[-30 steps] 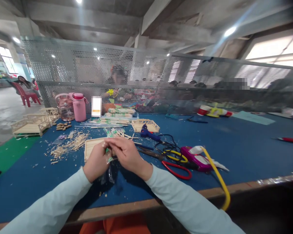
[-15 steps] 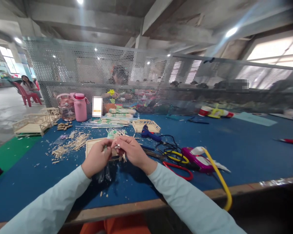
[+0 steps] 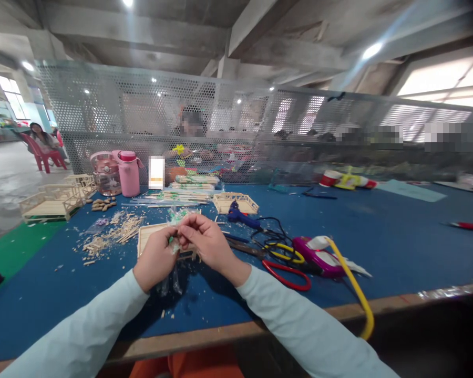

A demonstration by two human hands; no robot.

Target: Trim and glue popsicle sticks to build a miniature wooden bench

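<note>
My left hand point(image 3: 156, 258) is closed on a crumpled clear plastic bag point(image 3: 176, 281) with green print, which hangs below it. My right hand point(image 3: 209, 245) meets it at the fingertips, thumb and fingers pinched together; what lies between them is too small to make out. Both hands are above a pale wooden stick frame point(image 3: 145, 237), which they partly cover. Behind them lies more clear and green plastic. A blue glue gun point(image 3: 242, 216) rests to the right of the frame, near a smaller wooden frame point(image 3: 236, 203).
Red-handled scissors point(image 3: 287, 275), black cords and a purple-white tool point(image 3: 319, 258) lie right. Loose sticks point(image 3: 122, 231), peanuts point(image 3: 103, 203) and a pink bottle point(image 3: 130, 174) stand or lie left. Bagged sticks point(image 3: 193, 187) lie behind. A person point(image 3: 41, 137) sits far left.
My fingertips have shifted slightly at the plastic. More of the clear bag now shows by my left thumb, and the sticks seen below my right fingers are less visible.
</note>
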